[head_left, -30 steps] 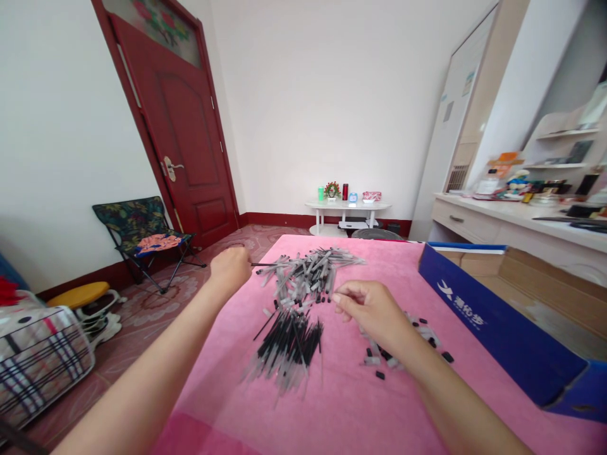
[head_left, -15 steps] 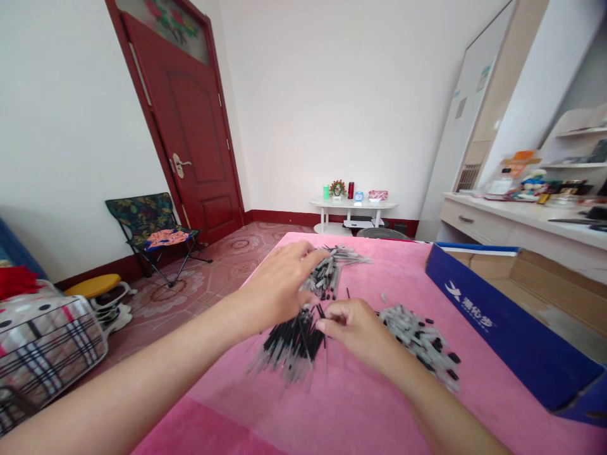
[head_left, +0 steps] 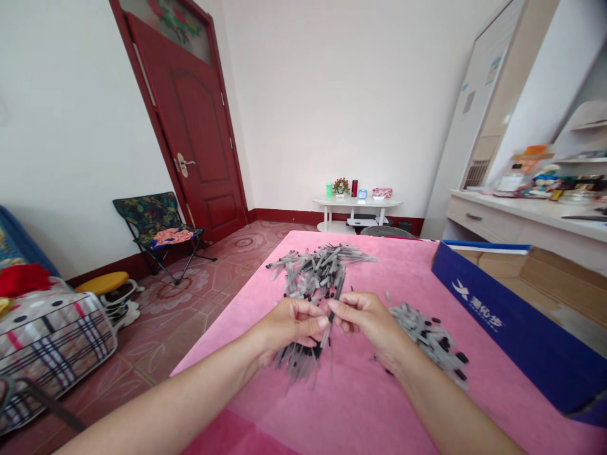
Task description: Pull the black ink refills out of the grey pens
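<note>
My left hand (head_left: 300,325) and my right hand (head_left: 364,311) meet over the table, fingers pinched. Between them they grip a slim pen (head_left: 340,285), grey and dark, tilted with its upper end leaning right. Which part each hand holds is not clear. Below my left hand, partly hidden by it, lies a heap of black pen refills (head_left: 296,365) with pale ends. Behind the hands spreads a pile of clear grey pen barrels (head_left: 318,268). To the right of my right hand is a pile of clear and black pen caps (head_left: 429,335).
A pink cloth (head_left: 379,404) covers the table. An open blue cardboard box (head_left: 512,328) stands at the right edge. Farther off are a folding chair (head_left: 164,221), a red door (head_left: 190,120), a white side table (head_left: 358,203) and a cluttered counter (head_left: 545,208).
My left hand has come back from the barrel pile and lowered to meet my right hand. A pen is now held between them. The view has shifted slightly.
</note>
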`<state>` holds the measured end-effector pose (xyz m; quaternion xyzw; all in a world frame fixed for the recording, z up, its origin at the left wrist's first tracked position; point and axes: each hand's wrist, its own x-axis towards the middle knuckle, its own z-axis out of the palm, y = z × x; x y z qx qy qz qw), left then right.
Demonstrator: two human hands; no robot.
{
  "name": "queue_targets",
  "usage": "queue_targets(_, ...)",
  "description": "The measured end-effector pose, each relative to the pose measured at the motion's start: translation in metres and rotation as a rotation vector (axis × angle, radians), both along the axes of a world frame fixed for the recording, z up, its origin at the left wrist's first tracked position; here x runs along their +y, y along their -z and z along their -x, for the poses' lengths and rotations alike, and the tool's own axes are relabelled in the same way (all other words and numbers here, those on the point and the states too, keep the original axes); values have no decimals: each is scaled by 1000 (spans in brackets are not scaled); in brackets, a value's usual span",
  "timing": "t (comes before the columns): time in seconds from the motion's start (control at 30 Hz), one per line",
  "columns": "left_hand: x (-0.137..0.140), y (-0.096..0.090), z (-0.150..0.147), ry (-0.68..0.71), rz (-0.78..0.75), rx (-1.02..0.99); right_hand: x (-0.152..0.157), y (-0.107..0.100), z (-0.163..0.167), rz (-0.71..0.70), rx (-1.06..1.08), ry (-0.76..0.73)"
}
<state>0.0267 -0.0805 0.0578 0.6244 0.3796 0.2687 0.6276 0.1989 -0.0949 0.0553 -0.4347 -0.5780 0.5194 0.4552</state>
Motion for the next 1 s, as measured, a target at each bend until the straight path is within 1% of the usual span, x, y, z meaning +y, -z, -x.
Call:
queue_targets(0.07,-2,3,-2,-31,34,-23,0,2,2,-2,-13,-11)
queue_targets(0.17,-1,6,0,-79,37,-24,2,6,3,-23,-29,-35)
queue_targets(0.27,9,8,17,-141,8,32,6,10,1,-52,-43,-1)
queue_targets(0.33,19,11,38,-212,-55,133,8,11,-2,-57,-59,53)
queue_targets(0.37,26,13,50,-241,-111,206,9,11,-3,-57,-68,71)
queue_targets(0.43,39,19,74,-336,-244,374,9,10,-4,-57,-76,75)
queue_targets(0.5,51,29,95,-363,-298,513,9,9,-3,-63,-81,53)
queue_targets(0.6,59,44,113,-338,-297,669,10,8,-2,-74,-102,19)
queue_targets(0.67,57,51,114,-299,-276,710,11,8,-2,-77,-119,9)
queue_targets(0.73,52,56,112,-277,-254,706,11,8,-2,-77,-126,11)
queue_targets(0.83,41,58,107,-252,-184,669,11,8,-4,-79,-124,18)
queue_targets(0.9,36,57,107,-211,-148,658,10,7,-4,-82,-123,23)
queue_targets(1.0,36,54,109,-138,-189,682,10,7,-4,-81,-124,21)
